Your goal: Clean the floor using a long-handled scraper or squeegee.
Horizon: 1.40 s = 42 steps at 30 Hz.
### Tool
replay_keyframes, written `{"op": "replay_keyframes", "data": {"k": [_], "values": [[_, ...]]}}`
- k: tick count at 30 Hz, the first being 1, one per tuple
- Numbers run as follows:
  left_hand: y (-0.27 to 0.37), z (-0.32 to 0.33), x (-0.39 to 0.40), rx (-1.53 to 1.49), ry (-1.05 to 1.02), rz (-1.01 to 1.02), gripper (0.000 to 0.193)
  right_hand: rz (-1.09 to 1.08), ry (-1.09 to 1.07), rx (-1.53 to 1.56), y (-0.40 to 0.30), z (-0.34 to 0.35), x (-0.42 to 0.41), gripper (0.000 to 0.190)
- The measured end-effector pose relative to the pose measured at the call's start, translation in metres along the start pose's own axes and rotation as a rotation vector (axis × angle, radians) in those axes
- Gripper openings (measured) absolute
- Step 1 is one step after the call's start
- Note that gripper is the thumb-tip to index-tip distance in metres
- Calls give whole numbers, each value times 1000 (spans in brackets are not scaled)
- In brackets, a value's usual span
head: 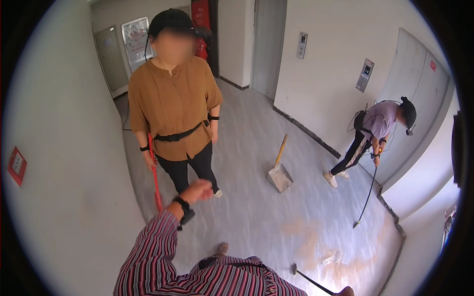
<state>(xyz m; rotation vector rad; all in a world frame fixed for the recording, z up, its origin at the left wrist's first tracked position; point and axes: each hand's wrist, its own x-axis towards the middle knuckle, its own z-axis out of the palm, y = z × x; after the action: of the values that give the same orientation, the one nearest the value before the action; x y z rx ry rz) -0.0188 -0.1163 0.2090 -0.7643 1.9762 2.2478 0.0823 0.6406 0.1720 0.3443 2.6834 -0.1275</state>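
My left hand (200, 190) is raised in front of me at the centre-left, blurred, with a black band on its wrist; no object shows in it, and its fingers are not clear. At the bottom right edge my right hand (345, 291) is partly cut off, closed around the end of a thin dark pole (314, 282). That pole reaches down to a small head (294, 269) on the floor, left of brownish dust (309, 244) and some whitish debris (332, 256). A metal dustpan (280, 178) with a yellow handle stands on the floor farther ahead.
A person in a brown shirt (181, 100) stands ahead, holding a red pole (154, 177). At the right, another person in a purple shirt (381, 114) bends over a long dark pole (367, 199) near metal lift doors (403, 107). A white wall (74, 148) runs along the left.
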Motion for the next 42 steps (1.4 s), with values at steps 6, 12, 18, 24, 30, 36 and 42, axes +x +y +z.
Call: {"op": "replay_keyframes", "data": {"k": [6,12,18,24,30,36,42], "values": [[111,-19,26,-12,422,432,33,34,19,15,-6,-2,0,41],[76,19,32,111,68,160,28,80,-19,-20,-3,-2,-7,42],[-52,40,17,368,-212,-120,21,-10,71,-26,-1,2,-3,44],[-148,49,-20,508,-251,-468,28,20,36,0,-13,-14,-13,43],[-190,33,-43,551,-254,-586,33,39,20,-33,0,-6,-4,43],[-199,25,-58,537,-201,-609,35,356,-17,183,-15,-23,-2,36],[-206,24,-65,519,-171,-630,35,103,162,-33,28,9,20,38]]}}
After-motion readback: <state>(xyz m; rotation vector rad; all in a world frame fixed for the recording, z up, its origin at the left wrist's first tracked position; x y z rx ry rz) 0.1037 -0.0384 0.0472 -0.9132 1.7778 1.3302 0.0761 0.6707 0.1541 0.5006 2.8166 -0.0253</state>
